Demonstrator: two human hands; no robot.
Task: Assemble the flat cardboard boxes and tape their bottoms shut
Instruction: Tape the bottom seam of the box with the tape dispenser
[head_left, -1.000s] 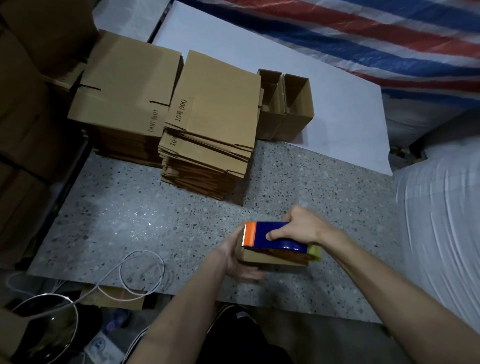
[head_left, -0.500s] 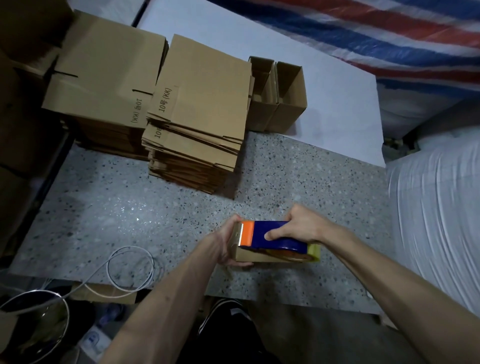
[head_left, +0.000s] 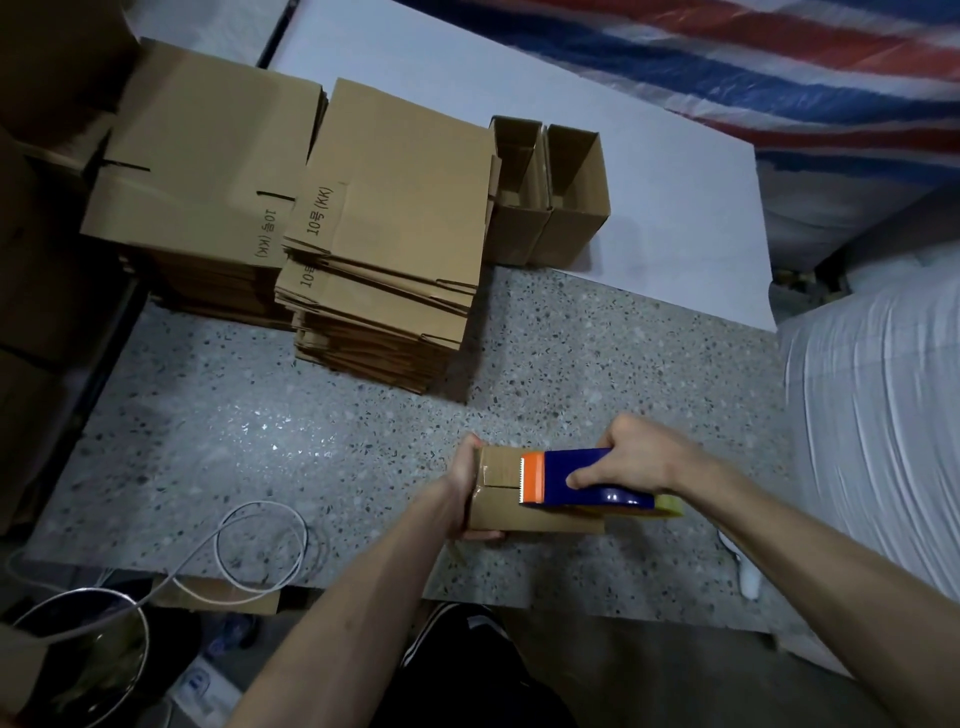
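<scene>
Your right hand (head_left: 639, 460) is curling its fingers round the blue body of the tape dispenser (head_left: 582, 475) and pressing it onto the upturned bottom of the small cardboard box (head_left: 524, 517). The dispenser's orange toothed front is sitting near the box's left end, over the seam where the flaps are meeting. Your left hand (head_left: 464, 486) is clamping that left end, with fingers curling underneath. You are holding the box low over the near part of the speckled stone table (head_left: 234, 441); whether it is touching the stone is hard to tell.

The box is probably going to feel very light and hollow, with thin corrugated walls that give way if you are bearing down mid-panel. You are likely safest bracing it at the end wall and corners, where the folds are stiffening it, as your left hand is doing.

Further back, two stacks of flat boxes (head_left: 395, 234) are waiting, touching side by side. Just beside them, two assembled boxes (head_left: 550, 197) are standing open-topped on a white sheet (head_left: 665, 218). A white cable (head_left: 260, 545) is looping over the table's front edge to your left.
</scene>
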